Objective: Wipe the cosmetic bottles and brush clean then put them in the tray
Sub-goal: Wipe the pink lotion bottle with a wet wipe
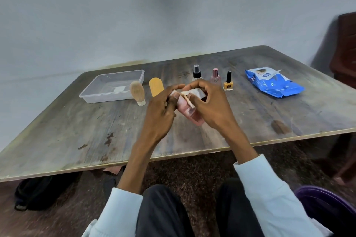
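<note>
Pink "DGZ" perfume bottle [215, 76]

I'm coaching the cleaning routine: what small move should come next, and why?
Probably keep rubbing the wipe down the pink bottle: both the left hand and right hand have it mid-wipe, and the tray holds no bottles yet.

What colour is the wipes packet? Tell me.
Blue with white print, the wipes packet, seen in the head view.

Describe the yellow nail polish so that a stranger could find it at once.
On the table, look left of the blue wipes pack at the row of three small bottles. The nail polish is nearest the pack: the only one with a yellow body and a tall black cap.
</note>
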